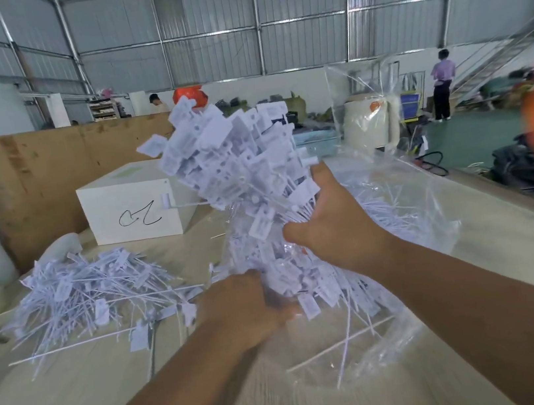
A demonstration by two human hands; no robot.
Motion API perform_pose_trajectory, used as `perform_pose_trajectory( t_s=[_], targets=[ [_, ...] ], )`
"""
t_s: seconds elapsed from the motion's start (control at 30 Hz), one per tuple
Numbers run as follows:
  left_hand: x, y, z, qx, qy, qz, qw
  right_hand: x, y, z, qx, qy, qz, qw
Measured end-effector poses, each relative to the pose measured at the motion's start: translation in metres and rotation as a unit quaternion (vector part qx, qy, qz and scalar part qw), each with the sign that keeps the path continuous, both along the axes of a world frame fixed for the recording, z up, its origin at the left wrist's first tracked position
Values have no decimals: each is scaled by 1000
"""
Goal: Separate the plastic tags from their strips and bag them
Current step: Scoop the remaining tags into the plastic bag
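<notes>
Two bare hands work a big bundle of white plastic tags (231, 159) over a pale wooden surface (80, 396). The right hand (334, 223) grips the bundle at its waist, where the thin tails gather, its fingers (319, 177) curled round the far side and its thumb lying across the near side. The flat tag heads fan upward and lean to the left above that hand. The left hand (243, 310) is just below and nearer the camera, at the foot of the bundle; its fingers are hidden behind the tags and blurred, so I cannot tell whether they are spread or pinching anything.

A clear plastic bag (414, 249) lies open around and to the right of the bundle, with more loose tags and tails inside it, some poking out toward the camera. Left of the bundle, a second heap of loose tags (95, 290) is spread flat on the surface. Behind that heap sits a white box (131, 205) with a black scrawl on its front, and behind the box a plywood board (46, 173) stands upright.
</notes>
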State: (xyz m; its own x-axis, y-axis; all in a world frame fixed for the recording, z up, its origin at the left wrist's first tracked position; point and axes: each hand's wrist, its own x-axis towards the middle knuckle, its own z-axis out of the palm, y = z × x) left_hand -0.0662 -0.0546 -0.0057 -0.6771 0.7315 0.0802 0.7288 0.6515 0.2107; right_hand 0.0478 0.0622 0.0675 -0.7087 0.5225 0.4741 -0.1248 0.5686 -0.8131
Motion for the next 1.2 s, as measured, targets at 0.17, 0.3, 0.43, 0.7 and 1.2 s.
perform_pose_trajectory(
  t_s=[0.17,0.3,0.43,0.7,1.2],
  targets=[
    [-22,2,13,125,-17,25,992,13,10,-7,103,-35,-6,994],
    [-45,-27,40,301,-27,69,951,20,19,-18,163,-70,-34,984],
    [-62,-44,52,280,23,111,953,28,31,-24,209,-119,-70,968],
    [-43,-24,37,171,97,-21,980,38,42,-34,271,-144,-111,945],
    [-36,-17,76,675,-59,-3,735,59,49,-39,588,-163,-112,784]
  ],
)
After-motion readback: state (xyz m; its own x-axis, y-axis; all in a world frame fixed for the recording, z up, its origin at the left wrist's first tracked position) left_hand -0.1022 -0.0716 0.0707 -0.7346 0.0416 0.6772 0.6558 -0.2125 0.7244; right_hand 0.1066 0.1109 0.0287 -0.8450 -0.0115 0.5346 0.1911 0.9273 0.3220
